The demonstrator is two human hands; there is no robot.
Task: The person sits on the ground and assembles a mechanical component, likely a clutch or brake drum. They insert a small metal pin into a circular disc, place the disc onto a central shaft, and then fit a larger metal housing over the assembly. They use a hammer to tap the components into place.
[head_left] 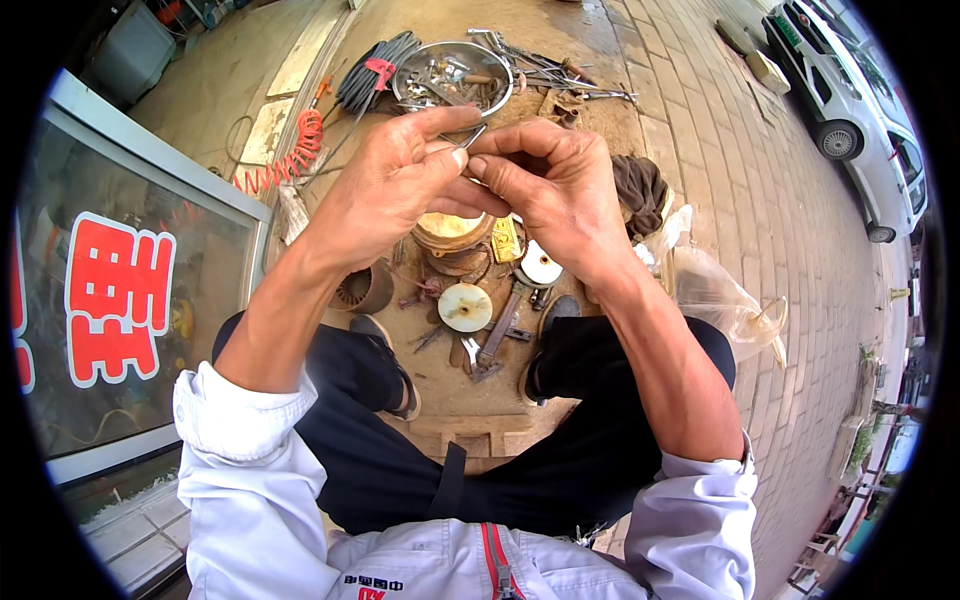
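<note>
My left hand (400,170) and my right hand (550,185) meet in front of me, fingertips together. Between the left thumb and forefinger sits a thin grey piece (473,136), like a short wire or strip; its kind is too small to tell. My right thumb and forefinger pinch right beside it, and what lies between them is hidden. Below the hands stands a round wooden block (452,228). Around it on the ground are a white disc (465,307), a second white disc (540,264), a yellow box (506,240) and a hammer (500,330).
Beyond my hands is a metal bowl (500,62) of small parts, beside a black cable coil (375,75) and several long tools (560,80). A red coiled hose (300,150) lies by the glass door (150,400). Right are a plastic bag (725,305), dark cloth (640,192) and a white car (860,110).
</note>
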